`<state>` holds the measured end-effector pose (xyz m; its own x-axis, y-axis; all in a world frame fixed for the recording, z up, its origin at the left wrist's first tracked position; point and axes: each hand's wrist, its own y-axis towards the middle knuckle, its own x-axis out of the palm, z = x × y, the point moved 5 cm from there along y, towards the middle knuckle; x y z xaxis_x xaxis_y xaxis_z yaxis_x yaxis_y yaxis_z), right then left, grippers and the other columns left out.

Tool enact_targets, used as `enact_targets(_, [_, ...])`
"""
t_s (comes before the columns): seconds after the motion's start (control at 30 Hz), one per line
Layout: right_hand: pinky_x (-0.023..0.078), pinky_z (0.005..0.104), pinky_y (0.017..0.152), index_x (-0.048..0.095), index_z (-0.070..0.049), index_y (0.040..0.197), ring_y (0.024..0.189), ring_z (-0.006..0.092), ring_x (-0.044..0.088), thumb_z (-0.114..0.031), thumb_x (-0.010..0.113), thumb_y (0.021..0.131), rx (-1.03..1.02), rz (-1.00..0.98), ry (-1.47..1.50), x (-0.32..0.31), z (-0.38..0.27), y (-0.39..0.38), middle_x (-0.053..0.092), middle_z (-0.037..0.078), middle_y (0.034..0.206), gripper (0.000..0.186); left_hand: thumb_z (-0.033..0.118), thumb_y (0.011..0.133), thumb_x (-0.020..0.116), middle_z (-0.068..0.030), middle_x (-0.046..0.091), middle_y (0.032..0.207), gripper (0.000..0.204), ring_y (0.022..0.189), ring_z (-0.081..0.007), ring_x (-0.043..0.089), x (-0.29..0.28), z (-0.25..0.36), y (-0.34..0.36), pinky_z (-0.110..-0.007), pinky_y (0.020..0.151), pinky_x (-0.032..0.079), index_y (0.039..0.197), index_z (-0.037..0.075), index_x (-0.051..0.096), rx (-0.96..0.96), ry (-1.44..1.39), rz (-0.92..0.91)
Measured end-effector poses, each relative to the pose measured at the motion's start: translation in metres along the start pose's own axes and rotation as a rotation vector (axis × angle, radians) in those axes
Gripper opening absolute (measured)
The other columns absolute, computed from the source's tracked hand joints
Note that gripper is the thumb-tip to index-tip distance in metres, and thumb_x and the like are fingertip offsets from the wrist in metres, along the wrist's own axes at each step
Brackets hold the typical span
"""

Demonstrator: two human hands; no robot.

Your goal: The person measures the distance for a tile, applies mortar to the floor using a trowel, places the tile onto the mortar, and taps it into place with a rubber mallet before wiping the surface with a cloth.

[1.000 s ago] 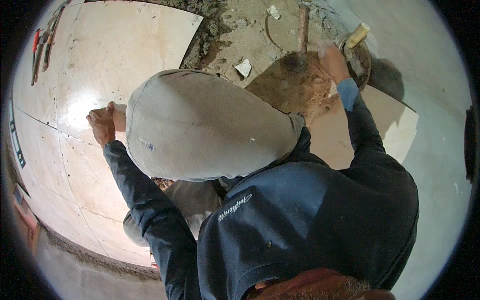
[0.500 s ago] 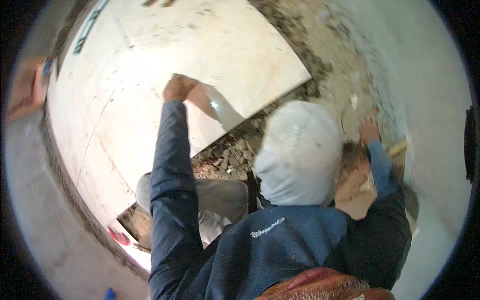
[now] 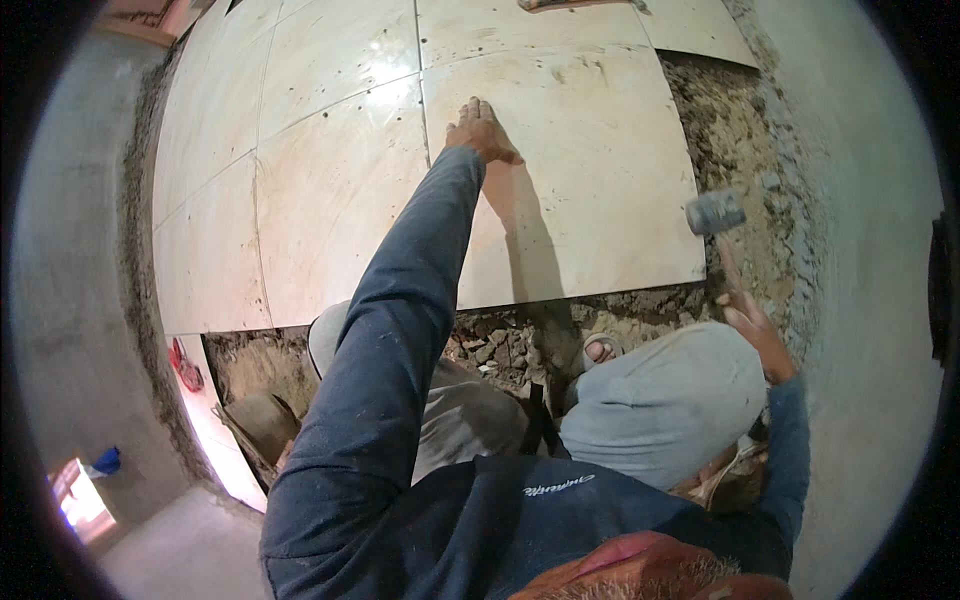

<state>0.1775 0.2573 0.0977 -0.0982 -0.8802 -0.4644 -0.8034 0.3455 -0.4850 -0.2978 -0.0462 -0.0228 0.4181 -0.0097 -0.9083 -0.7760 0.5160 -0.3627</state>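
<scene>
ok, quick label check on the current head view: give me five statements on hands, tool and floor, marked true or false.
1. The left hand is on a pale tile. True.
2. The left hand is clenched in a fist. False: the left hand is opened out.
3. The right hand is empty. False: the right hand holds a mallet.
4. Rubble shows along the pale tile's near edge. True.
5. The mallet's head is bright yellow. False: it is grey.
</scene>
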Motion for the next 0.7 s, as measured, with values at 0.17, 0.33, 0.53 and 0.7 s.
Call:
enact_targets(0.17, [0.040,0.0277,0.048,0.050,-0.007,0.108,0.056,0.0062,0.045,-0.039,0.053,0.106,0.102,-0.017,0.181,0.066,-0.117,0.118,0.046,-0.002,0.070,0.032,0.060,0.056,0.094,-0.0225,0.018,0.168,0.141,0.155,-0.0385,0.020,-0.001,-0.014,0.005,-0.054,0.121,0.031,0.159,-0.002,0.021,-0.083,0.003,-0.031])
enact_targets(0.33, [0.048,0.0397,0.055,0.049,-0.004,0.106,0.061,0.0256,0.060,-0.041,0.055,0.104,-0.347,0.343,-0.020,0.083,-0.188,0.214,0.059,0.012,0.073,0.038,0.060,0.053,0.095,-0.0232,0.020,0.167,0.143,0.154,-0.0393,0.023,-0.005,-0.011,0.008,-0.052,0.121,0.033,0.158,-0.004,0.022,-0.082,-0.015,-0.036])
enact_targets(0.53, [0.050,0.0556,0.071,0.049,0.001,0.107,0.087,0.0539,0.063,-0.041,0.056,0.103,-0.441,0.379,-0.320,0.112,-0.138,0.322,0.063,0.034,0.087,0.042,0.059,0.053,0.095,-0.0232,0.020,0.167,0.142,0.154,-0.0386,0.024,-0.007,-0.008,0.006,-0.051,0.121,0.033,0.157,-0.004,0.023,-0.100,-0.013,-0.050])
enact_targets(0.7, [0.051,0.0566,0.076,0.049,0.001,0.112,0.093,0.0532,0.065,-0.043,0.055,0.103,-0.377,0.376,-0.189,0.128,-0.191,0.300,0.066,0.035,0.094,0.045,0.058,0.054,0.095,-0.0246,0.021,0.166,0.141,0.154,-0.0394,0.025,-0.008,-0.010,0.009,-0.049,0.121,0.034,0.157,-0.005,0.023,-0.081,-0.018,-0.005])
